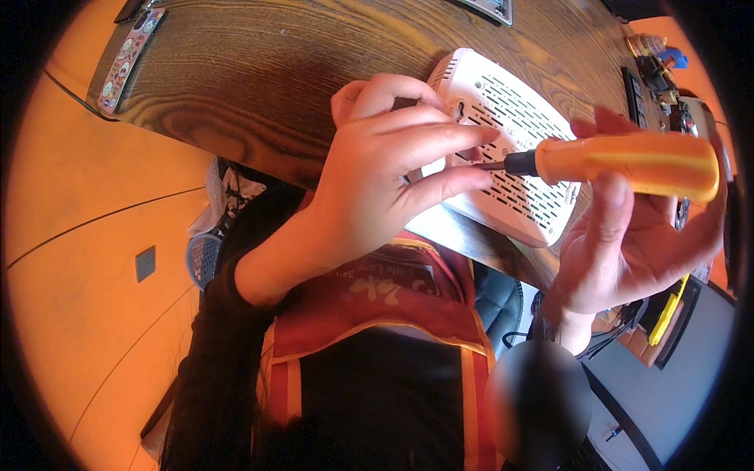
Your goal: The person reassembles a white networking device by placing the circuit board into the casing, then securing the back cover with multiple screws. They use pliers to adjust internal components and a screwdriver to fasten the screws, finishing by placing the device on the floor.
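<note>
A screwdriver with an orange-yellow handle (644,166) and a black collar is held sideways above the table. My right hand (620,243) grips its handle, the thumb pressed along the underside. My left hand (377,153) has its thumb and forefinger closed around the metal shaft near the tip; those fingers hide the tip itself, and whether a screw is there I cannot tell. Below both hands a white plastic case (542,122) with rows of vent slots, router-like, lies on the wooden table. Left-hand fingers cover part of its near left side.
The dark wooden table (236,86) has its near edge just in front of my body. A sticker-patterned strip (129,67) lies at the far left. Tools and small items (664,71) crowd the right side. A yellow object (667,318) sits lower right, near black cables.
</note>
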